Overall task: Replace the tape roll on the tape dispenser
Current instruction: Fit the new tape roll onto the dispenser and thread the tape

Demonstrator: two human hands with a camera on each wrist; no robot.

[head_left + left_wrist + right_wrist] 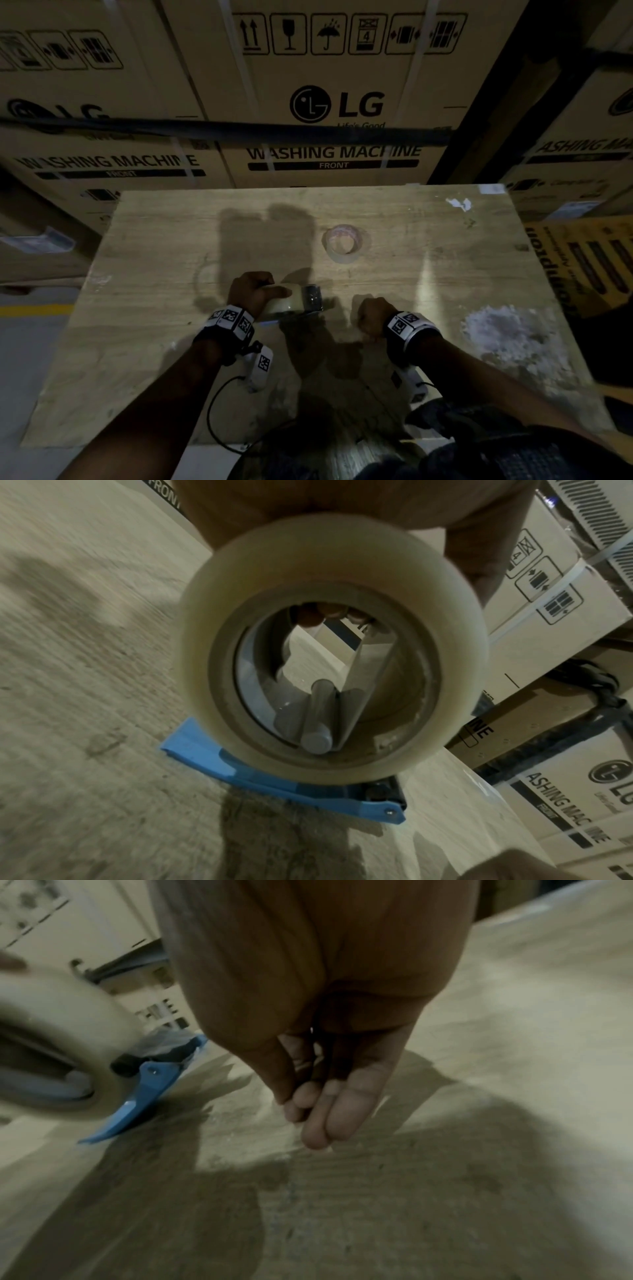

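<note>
Your left hand (255, 293) wrapped around full tape roll (284, 301) seated on blue tape dispenser (274, 783), frame centre on wooden table (137, 274), your right hand (371, 317) just right of it, fingers loosely curled, holding nothing, nearly spent roll (344, 244) lying flat above centre.

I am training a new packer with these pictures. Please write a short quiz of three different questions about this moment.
1. True or false: the left hand grips the full tape roll on the blue dispenser.
2. Where is the nearly empty roll? A) in the right hand B) lying on the board, apart from both hands C) on the floor
3. Fill in: the right hand holds ____.

Key: 1 true; 2 B; 3 nothing, its fingers hang down to the wooden board.
</note>
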